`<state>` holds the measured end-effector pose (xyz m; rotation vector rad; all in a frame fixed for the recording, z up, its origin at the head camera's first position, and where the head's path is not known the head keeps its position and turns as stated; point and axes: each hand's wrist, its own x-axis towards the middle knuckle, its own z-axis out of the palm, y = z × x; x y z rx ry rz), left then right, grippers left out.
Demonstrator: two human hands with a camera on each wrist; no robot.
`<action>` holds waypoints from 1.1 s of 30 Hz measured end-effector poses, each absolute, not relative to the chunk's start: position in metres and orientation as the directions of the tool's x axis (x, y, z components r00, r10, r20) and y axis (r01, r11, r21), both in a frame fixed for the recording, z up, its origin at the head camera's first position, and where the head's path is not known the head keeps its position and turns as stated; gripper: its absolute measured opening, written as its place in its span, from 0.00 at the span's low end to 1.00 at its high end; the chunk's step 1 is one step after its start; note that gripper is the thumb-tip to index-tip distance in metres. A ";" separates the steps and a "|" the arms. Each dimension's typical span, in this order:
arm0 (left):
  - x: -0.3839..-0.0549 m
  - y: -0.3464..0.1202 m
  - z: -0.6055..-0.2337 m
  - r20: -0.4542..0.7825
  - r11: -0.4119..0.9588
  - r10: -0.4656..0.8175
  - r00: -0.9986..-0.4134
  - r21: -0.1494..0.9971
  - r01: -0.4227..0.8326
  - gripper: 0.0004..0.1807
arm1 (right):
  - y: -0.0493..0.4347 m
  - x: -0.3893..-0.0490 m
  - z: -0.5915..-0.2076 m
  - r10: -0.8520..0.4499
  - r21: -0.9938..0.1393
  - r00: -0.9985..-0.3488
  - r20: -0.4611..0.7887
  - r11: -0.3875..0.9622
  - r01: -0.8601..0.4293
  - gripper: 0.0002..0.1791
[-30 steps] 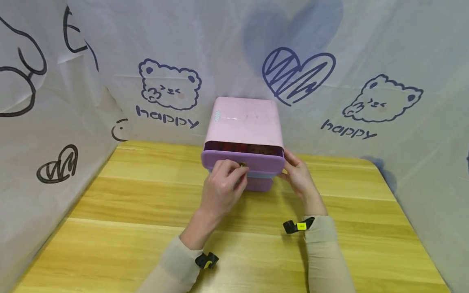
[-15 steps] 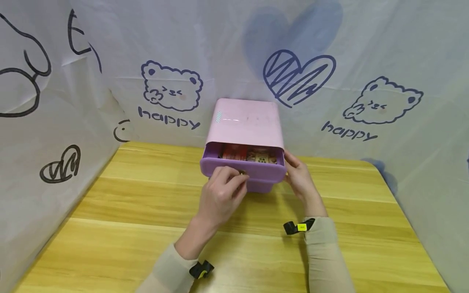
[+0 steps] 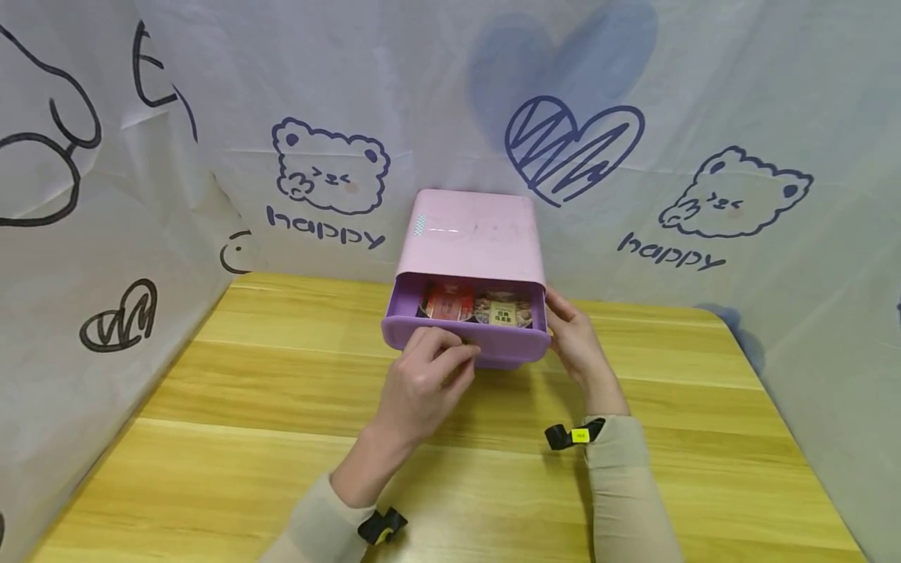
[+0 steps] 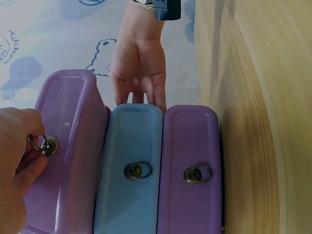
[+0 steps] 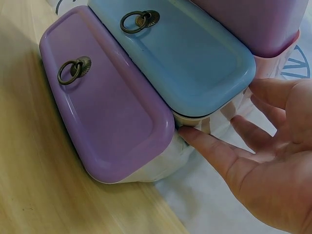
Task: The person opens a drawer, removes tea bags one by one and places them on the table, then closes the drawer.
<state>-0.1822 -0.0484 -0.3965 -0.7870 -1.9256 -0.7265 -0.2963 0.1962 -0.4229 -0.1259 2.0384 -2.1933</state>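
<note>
A small pink drawer cabinet (image 3: 479,231) stands at the back of the table. Its top purple drawer (image 3: 510,342) is pulled out, showing a red-labelled pack (image 3: 450,301) and a pack with a pale label (image 3: 503,310) inside. My left hand (image 3: 425,383) pinches the brass ring pull (image 4: 36,144) on that drawer's front. Against the cabinet's right side, my right hand (image 3: 583,352) rests with fairly straight fingers, as the right wrist view confirms. Below, the blue drawer (image 4: 129,204) and the lower purple drawer (image 4: 190,209) are closed, each with a ring pull.
The wooden table (image 3: 232,391) extends in front and to both sides. White cloth walls (image 3: 450,94) with drawn bears and hearts stand behind and at the sides, the back one close behind the cabinet.
My left hand has drawn the top drawer out toward me, bringing the packs inside into sight. The cabinet and my right hand have stayed in place.
</note>
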 end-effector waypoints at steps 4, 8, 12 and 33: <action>-0.178 -0.049 -0.395 0.891 0.618 0.236 -0.387 0.170 0.768 0.07 | 0.197 -0.297 -0.424 -0.165 -0.997 -0.986 -0.037 -0.061 0.048 0.32; -0.174 -0.051 -0.394 0.894 0.615 0.240 -0.377 0.160 0.772 0.07 | 0.197 -0.297 -0.424 -0.161 -0.997 -0.986 -0.042 -0.058 0.052 0.31; -0.169 -0.052 -0.393 0.895 0.605 0.254 -0.366 0.148 0.782 0.07 | 0.197 -0.297 -0.425 -0.157 -0.998 -0.987 -0.044 -0.045 0.052 0.31; -0.147 -0.057 -0.401 0.881 0.618 0.332 -0.336 0.066 0.784 0.08 | 0.197 -0.298 -0.425 -0.161 -0.998 -0.986 -0.044 -0.042 0.052 0.31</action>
